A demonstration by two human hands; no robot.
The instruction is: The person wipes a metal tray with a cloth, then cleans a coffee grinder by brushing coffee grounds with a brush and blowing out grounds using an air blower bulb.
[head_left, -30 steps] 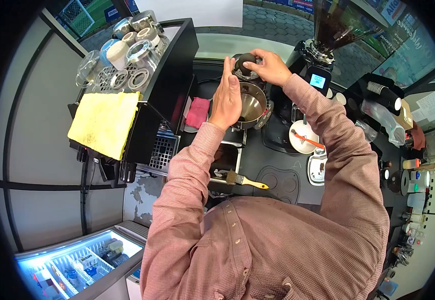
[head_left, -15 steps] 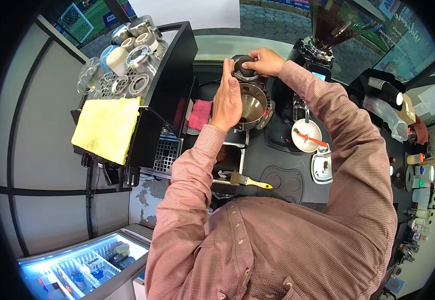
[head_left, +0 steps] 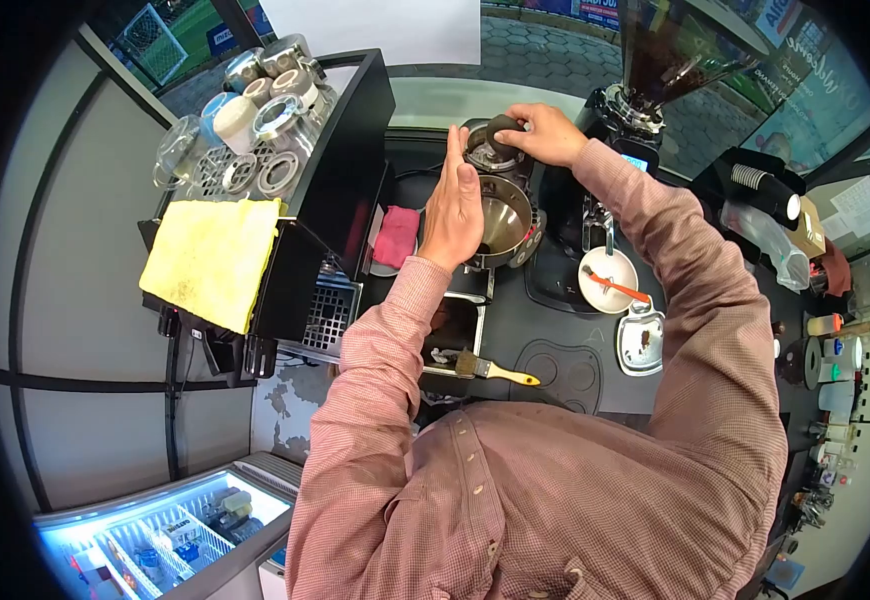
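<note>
My right hand (head_left: pixel 547 134) grips a dark rounded piece (head_left: pixel 504 136), tilted over the right side of a round metal opening (head_left: pixel 482 150) at the back of the counter. My left hand (head_left: pixel 454 212) is upright and flat, fingers stretched, with nothing in it. It stands at the left edge of a steel bowl (head_left: pixel 504 222), just in front of the opening. Whether the hand touches the bowl I cannot tell.
A grinder with a bean hopper (head_left: pixel 670 60) rises behind my right forearm. On the counter are a white bowl (head_left: pixel 600 292), a metal tray (head_left: pixel 641 342), a brush (head_left: pixel 500 371) and a pink cloth (head_left: pixel 396 237). A black machine with a yellow cloth (head_left: pixel 213 258) stands left.
My right hand has moved slightly right with the dark piece, which has lifted and tilted off the round opening, showing more of its inside. My left hand keeps its pose.
</note>
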